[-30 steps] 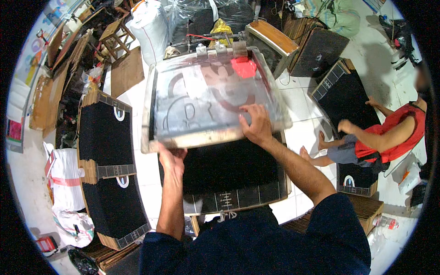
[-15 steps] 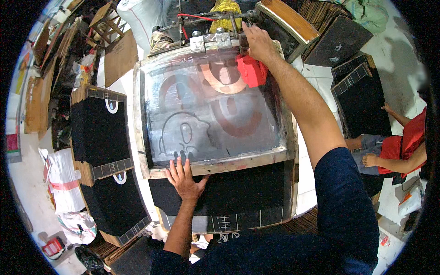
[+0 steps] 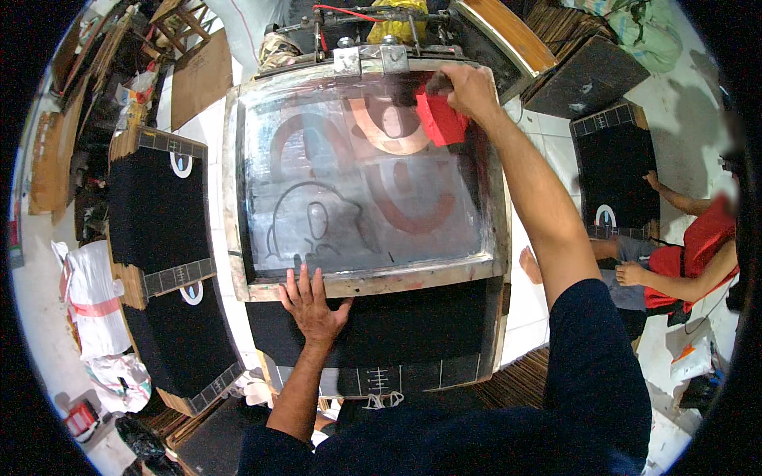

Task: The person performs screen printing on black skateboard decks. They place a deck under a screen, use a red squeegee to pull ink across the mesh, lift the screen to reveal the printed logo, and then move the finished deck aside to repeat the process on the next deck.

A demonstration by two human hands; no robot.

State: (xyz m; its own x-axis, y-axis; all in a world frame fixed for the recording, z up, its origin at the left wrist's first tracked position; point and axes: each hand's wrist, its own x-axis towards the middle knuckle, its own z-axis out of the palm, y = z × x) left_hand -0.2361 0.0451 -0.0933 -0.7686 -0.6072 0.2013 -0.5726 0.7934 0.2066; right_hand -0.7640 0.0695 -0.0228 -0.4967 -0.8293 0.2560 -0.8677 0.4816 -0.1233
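A wood-edged printing screen lies over a black fabric-covered board. Its grey mesh shows a cartoon outline and large curved letter shapes. At the far right corner of the mesh, my right hand is closed on a dark-handled squeegee. Bright red, likely ink, shows just below that handle; whether it coats the tool or lies on the mesh is hard to tell. My left hand is open, fingers spread over the screen's near edge.
Metal clamps grip the screen's far edge. Black boards with white eye-shaped prints stand at left. Another black board is at right, with a person in a red shirt touching it. A wooden-topped box leans beyond the screen.
My right hand has come nearer and slightly right, its stretched fingers now curled round the squeegee's handle. My left hand stays at the screen's near edge. The view has shifted slightly.
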